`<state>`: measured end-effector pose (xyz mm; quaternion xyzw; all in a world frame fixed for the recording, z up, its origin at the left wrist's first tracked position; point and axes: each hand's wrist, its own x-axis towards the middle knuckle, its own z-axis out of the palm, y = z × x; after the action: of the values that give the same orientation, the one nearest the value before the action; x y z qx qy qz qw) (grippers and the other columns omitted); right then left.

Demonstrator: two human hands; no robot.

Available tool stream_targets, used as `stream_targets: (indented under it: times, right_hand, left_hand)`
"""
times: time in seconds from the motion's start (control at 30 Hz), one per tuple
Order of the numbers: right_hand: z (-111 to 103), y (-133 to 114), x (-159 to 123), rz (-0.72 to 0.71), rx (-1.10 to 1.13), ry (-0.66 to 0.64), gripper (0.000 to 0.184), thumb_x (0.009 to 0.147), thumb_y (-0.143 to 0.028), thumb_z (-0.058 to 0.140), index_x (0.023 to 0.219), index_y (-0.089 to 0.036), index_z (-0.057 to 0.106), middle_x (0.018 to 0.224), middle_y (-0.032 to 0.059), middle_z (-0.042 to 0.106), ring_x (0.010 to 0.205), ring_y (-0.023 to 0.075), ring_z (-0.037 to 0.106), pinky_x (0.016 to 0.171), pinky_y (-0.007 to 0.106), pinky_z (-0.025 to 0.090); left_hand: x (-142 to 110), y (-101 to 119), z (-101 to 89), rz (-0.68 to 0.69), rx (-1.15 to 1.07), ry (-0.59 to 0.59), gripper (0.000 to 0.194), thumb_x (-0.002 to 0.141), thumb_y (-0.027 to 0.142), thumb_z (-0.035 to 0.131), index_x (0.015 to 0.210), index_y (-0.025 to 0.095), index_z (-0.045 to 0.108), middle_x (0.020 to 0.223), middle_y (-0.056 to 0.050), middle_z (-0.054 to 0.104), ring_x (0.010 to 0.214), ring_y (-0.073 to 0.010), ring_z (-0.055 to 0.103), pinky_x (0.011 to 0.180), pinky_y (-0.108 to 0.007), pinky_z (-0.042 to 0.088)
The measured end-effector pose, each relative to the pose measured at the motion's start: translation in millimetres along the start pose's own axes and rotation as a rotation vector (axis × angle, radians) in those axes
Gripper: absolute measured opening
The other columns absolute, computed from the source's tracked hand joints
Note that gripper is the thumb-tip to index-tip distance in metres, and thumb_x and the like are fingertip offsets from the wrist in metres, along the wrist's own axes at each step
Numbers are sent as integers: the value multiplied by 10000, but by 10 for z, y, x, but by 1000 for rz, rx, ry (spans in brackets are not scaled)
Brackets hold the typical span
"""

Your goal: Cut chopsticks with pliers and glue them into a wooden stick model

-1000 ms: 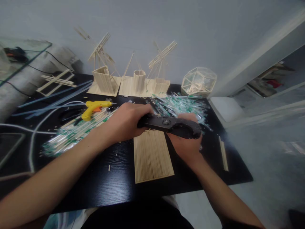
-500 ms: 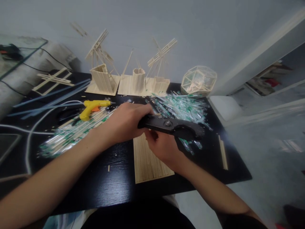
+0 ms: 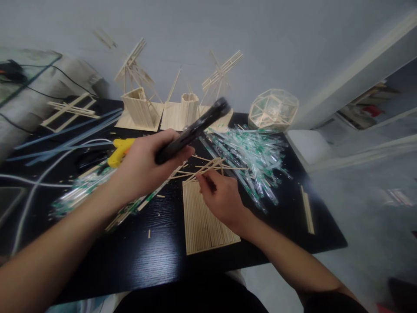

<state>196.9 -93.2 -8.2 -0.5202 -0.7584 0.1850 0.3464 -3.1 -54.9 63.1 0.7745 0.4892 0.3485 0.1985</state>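
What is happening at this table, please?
A person holds a black tool raised in the left hand. The right hand has its fingertips at some thin crossed sticks, just above a flat wooden panel. Small wooden models stand behind, near the wall.

Open surface [image 3: 166,256] stretching left of slat panel [image 3: 197,226], small offcut [image 3: 149,234] dotting it. Left forearm [image 3: 74,226] and yellow glue gun [image 3: 118,154] blocking left side. Black tool [image 3: 195,129] jutting over middle. Loose sticks [image 3: 208,166] and wrapped packets [image 3: 257,156] crowding beyond panel. Gap running between panel and stick pair [image 3: 306,211], right forearm [image 3: 276,254] crossing its front.
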Motion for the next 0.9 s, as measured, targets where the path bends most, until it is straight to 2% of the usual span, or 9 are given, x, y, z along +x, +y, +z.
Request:
stream_targets:
  times: [0.1,0.23,0.43,0.63,0.7,0.8,0.9]
  right_hand:
    - [3,1,7,-10,6,9,293,1027,-345,540,786,-193,608,607,-3,668,506,128,614,587,259,407]
    - [13,15,15,4,32,-3,276,1030,-347,535,815,-195,618,622,0,680,523,134,634,575,254,421]
    - [-3,-3,21,-25,18,10,240,1023,-289,544,826,-184,632,632,0,689,504,126,618,570,254,415]
    - [-6,-24,15,-54,-9,26,244,1033,-258,510,837,-177,629,635,1,689,547,133,645,598,249,418]
    - [3,-14,14,-60,-8,25,238,1034,-258,516,840,-173,625,642,-4,686,542,125,637,596,244,416]
    - [19,2,15,-55,-4,23,236,1035,-272,533,845,-168,624,636,-14,668,528,111,618,593,236,410]
    - [29,7,15,-55,-21,25,252,1038,-284,536,833,-165,622,631,-15,654,531,110,608,601,240,404]
  left_hand:
    - [-55,-129,58,-50,23,-65,231,911,403,617,797,202,612,620,51,532,562,-110,463,523,-248,363]
    - [-121,-213,166,-78,-6,-133,211,918,399,615,842,204,637,643,47,587,574,-115,505,543,-250,387]
    - [-114,-216,340,-121,-231,-182,205,885,393,691,962,204,681,838,14,715,740,-142,621,682,-264,479]
    - [-44,-156,408,-104,-344,-191,252,883,444,696,938,199,679,869,6,722,757,-146,628,711,-272,488]
    - [-25,-144,365,-84,-283,-215,264,892,463,677,936,203,676,828,17,704,728,-140,611,677,-263,465]
    - [5,-141,212,-38,-63,-207,244,924,443,619,923,203,662,752,33,657,647,-120,555,609,-251,403]
    - [35,-153,-18,28,234,-219,242,923,373,590,1081,197,642,910,-11,703,764,-150,621,680,-261,425]
